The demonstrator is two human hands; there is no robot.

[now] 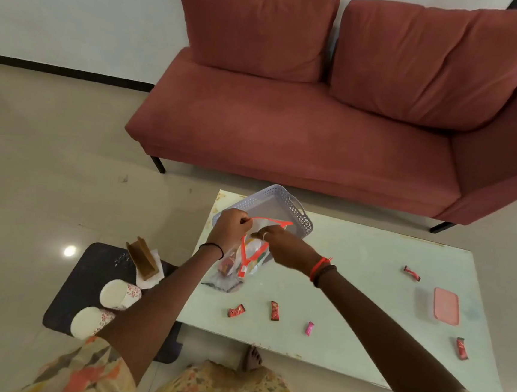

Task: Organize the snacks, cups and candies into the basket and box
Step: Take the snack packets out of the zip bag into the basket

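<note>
Hands meet over the far left part of the pale desk (352,282) in the head view. The left hand (231,226) has its grip pinched on the red handle strip of a clear plastic bag (245,262), lifting the rim, while the right hand (284,245) pinches the opposite rim of the same bag, so the mouth is drawn apart. Inside the bag some packets show, too blurred to name. Just behind the hands sits the grey perforated basket (299,213), with nothing visible inside it. Well to the right lies the box with a pink lid (446,306), closed. Candies are scattered on the desk: two red ones (236,311) (274,310) and a pink one (309,328) near the front edge, one red (411,272) beyond the box and another (461,348) in front of it. Two paper cups (119,293) (90,321) lie on a dark stool (87,274) to the left, beside a brown cardboard piece.

The step in hand looks like opening the bag to get the snacks out; sorting has barely begun. Next, one hand would need to let go and reach in, or the bag be tipped toward the basket, with the other hand keeping the mouth open.
</note>
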